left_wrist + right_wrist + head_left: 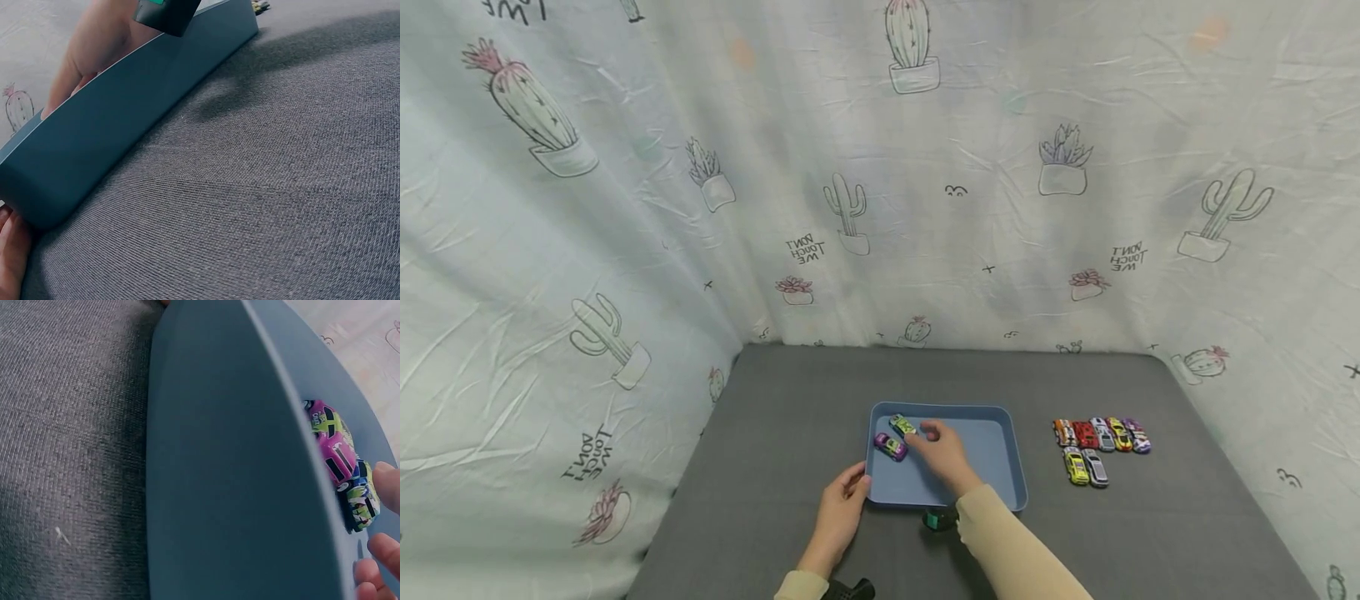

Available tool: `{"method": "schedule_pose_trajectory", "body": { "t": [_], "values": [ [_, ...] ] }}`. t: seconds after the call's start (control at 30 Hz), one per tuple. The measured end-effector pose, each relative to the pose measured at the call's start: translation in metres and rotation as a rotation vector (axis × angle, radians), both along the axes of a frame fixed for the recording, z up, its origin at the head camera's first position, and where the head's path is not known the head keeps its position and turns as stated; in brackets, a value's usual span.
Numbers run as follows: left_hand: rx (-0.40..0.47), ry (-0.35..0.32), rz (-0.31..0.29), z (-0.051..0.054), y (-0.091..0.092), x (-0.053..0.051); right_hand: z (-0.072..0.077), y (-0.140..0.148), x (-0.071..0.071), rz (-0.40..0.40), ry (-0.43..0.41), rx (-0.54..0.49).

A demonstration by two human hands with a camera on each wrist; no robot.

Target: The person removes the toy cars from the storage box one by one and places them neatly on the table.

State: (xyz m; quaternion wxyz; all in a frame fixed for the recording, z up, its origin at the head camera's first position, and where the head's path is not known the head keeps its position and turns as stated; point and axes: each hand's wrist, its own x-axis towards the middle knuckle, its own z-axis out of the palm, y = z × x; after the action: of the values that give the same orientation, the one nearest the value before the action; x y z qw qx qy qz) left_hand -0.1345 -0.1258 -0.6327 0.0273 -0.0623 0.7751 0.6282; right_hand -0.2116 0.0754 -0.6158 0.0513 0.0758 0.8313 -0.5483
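Observation:
A blue tray holds two toy cars at its left end: a purple-and-green toy car and a green patterned toy car. My right hand hovers inside the tray beside them. In the right wrist view its thumb is close to the green patterned car, with a gap between thumb and fingers and nothing held. At the tray's front left corner my left hand touches the outer wall. Only its fingers show in the left wrist view, against that corner.
Right of the tray, several toy cars stand side by side in a row. A yellow toy car and a silver-and-black toy car are in front of them. Grey cloth covers the table; a cactus-print curtain hangs behind.

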Motion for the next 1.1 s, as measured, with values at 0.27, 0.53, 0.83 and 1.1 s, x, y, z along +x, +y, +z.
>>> {"method": "schedule_pose_trajectory", "body": {
  "t": [0.27,0.53,0.83,1.1],
  "values": [
    [0.003,0.001,-0.001,0.001,0.001,0.001,0.000,-0.004,-0.001,-0.030,0.032,0.037],
    [-0.018,0.000,0.019,0.004,0.003,0.003,-0.001,-0.010,-0.002,-0.079,0.042,0.153],
    [-0.006,0.000,0.022,0.003,0.002,0.002,0.001,-0.010,-0.001,-0.066,0.032,0.160],
    [0.010,0.015,0.010,-0.001,0.002,0.001,0.004,-0.014,0.000,-0.106,0.022,0.203]
  ]
}}
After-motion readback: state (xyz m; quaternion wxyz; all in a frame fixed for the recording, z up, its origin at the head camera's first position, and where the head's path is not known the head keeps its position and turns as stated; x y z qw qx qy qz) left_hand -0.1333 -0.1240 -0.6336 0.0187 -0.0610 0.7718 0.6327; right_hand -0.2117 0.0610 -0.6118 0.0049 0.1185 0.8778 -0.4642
